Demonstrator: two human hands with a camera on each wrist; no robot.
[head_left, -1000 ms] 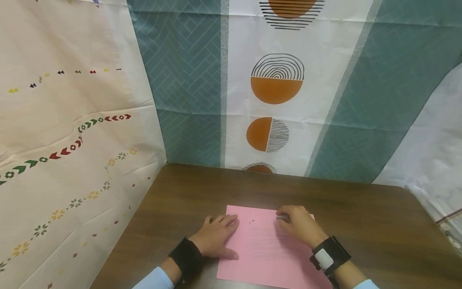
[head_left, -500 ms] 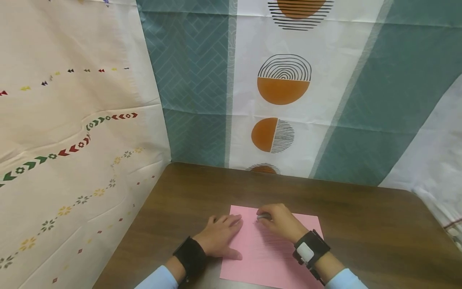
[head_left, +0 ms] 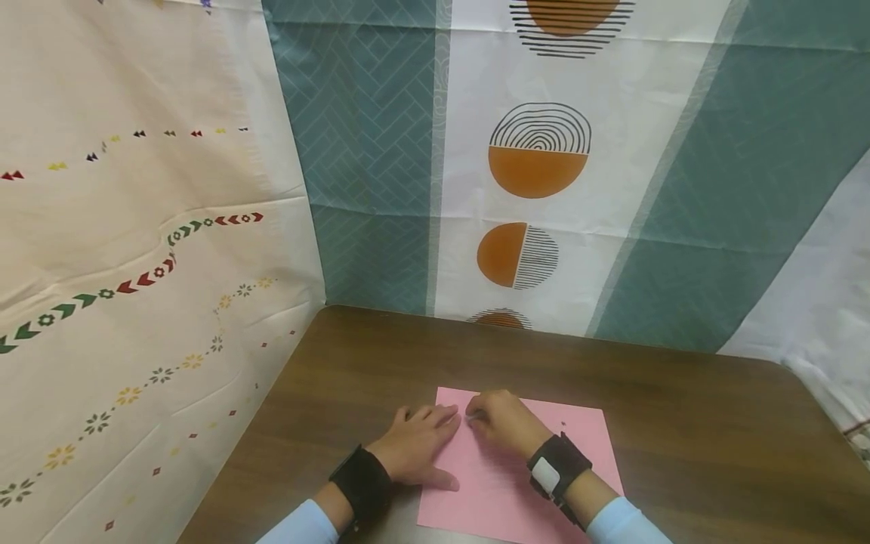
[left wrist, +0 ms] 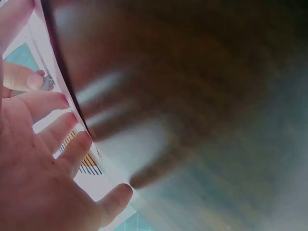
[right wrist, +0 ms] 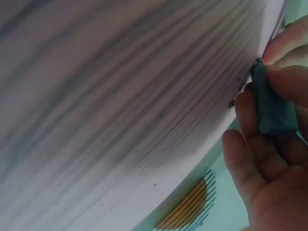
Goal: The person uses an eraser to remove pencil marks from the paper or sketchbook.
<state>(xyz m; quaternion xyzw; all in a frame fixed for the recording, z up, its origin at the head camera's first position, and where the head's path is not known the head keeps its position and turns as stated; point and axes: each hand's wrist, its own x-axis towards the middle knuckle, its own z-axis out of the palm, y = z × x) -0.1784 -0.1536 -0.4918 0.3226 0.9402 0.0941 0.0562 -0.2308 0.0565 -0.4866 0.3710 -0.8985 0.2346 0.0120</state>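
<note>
A pink sheet of paper (head_left: 469, 502) lies on the wooden table, with rows of faint ruled pencil lines (right wrist: 159, 120) across it. My left hand (head_left: 414, 447) rests spread on the sheet's left edge, fingers and thumb extended. Close beside its fingertips, my right hand (head_left: 506, 423) pinches a small grey-blue eraser (right wrist: 275, 103) between thumb and fingers. The eraser's end touches the paper near its upper left. Dark eraser crumbs (right wrist: 232, 103) sit next to it in the right wrist view. In the head view my fingers cover most of the eraser.
Brown tabletop (head_left: 686, 438) extends around the paper. A patterned cloth (head_left: 367, 151) hangs along the back edge, a cream cloth (head_left: 136, 302) along the left, and a white cloth (head_left: 822, 302) at the right. A dark crumb (head_left: 563, 424) lies on the sheet's right part.
My right hand has moved left across the upper part of the sheet with the eraser, ending beside my left fingertips. The left hand stays in place on the paper. The head view has shifted slightly.
</note>
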